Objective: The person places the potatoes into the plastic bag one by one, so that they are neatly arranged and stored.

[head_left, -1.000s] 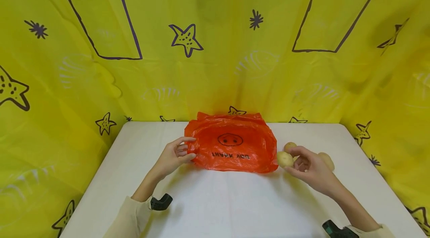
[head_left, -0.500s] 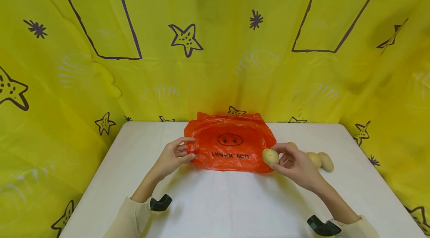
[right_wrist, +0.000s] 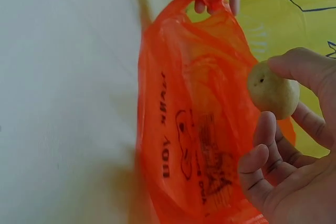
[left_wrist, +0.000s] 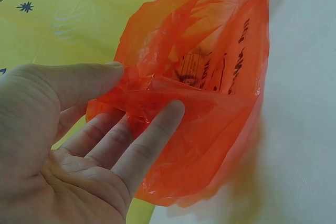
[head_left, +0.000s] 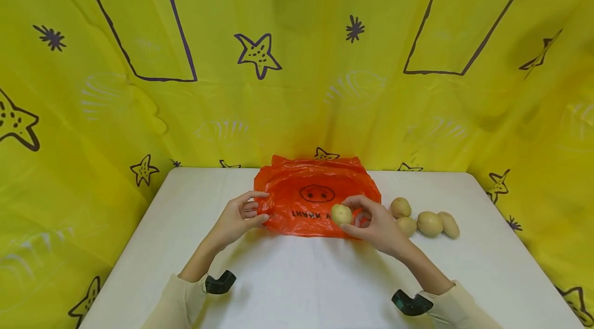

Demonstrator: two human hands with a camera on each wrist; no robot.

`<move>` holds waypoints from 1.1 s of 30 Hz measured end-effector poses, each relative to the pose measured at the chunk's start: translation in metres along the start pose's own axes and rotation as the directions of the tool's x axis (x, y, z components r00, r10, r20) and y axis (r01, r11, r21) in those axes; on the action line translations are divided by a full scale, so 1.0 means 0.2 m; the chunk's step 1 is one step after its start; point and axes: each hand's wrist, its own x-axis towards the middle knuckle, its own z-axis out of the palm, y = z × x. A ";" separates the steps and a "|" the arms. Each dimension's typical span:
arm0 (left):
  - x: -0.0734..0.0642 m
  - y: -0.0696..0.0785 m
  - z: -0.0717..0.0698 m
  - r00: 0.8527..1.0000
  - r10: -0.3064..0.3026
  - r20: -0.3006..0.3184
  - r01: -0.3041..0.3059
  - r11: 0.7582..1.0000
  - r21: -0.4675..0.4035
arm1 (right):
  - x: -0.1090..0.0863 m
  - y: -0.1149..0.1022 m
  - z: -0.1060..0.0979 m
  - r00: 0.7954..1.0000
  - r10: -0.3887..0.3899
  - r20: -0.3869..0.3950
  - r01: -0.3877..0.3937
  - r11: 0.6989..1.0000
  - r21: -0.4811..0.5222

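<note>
A red plastic bag (head_left: 292, 184) with a printed pig snout and "THANK YOU" stands at the back middle of the table, its mouth spread apart. My left hand (head_left: 238, 218) holds the bag's left side; in the left wrist view the thumb pinches the bag's film (left_wrist: 152, 85) against the fingers. My right hand (head_left: 380, 228) pinches a small round potato (head_left: 341, 214) between thumb and fingertips. In the head view this potato appears in front of the bag's right half. From the right wrist, the potato (right_wrist: 270, 90) is seen close over the bag's opening (right_wrist: 210, 72).
Several potatoes lie on the white table (head_left: 306, 282) right of the bag: one farther back (head_left: 400, 207), a larger one (head_left: 429, 224) and an oblong one (head_left: 448, 225) among them. Yellow patterned cloth (head_left: 306, 107) walls in the table's back and sides.
My right hand has carried the potato leftward, from the bag's right edge to in front of its right half, uncovering the potatoes behind. My left hand and the bag stay nearly still.
</note>
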 end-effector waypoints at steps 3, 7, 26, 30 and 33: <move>0.00 0.00 0.00 1.000 0.013 0.014 -0.013 1.000 -0.010 | 0.04 0.00 0.05 1.000 0.015 0.017 -0.015 1.000 0.020; -0.01 0.00 0.00 1.000 0.018 0.023 -0.017 1.000 -0.024 | 0.10 0.01 0.11 0.998 0.044 0.038 -0.047 0.996 0.073; -0.02 0.01 0.01 1.000 0.010 0.009 -0.010 1.000 -0.004 | 0.33 0.07 0.35 0.979 0.187 0.080 -0.199 0.963 0.184; -0.02 0.00 0.01 1.000 0.014 0.013 -0.014 1.000 -0.006 | 0.37 0.08 0.40 0.980 0.187 0.074 -0.197 0.965 0.172; -0.02 0.00 0.00 1.000 0.014 0.012 -0.014 1.000 -0.005 | 0.40 0.09 0.43 0.979 0.189 0.071 -0.199 0.966 0.163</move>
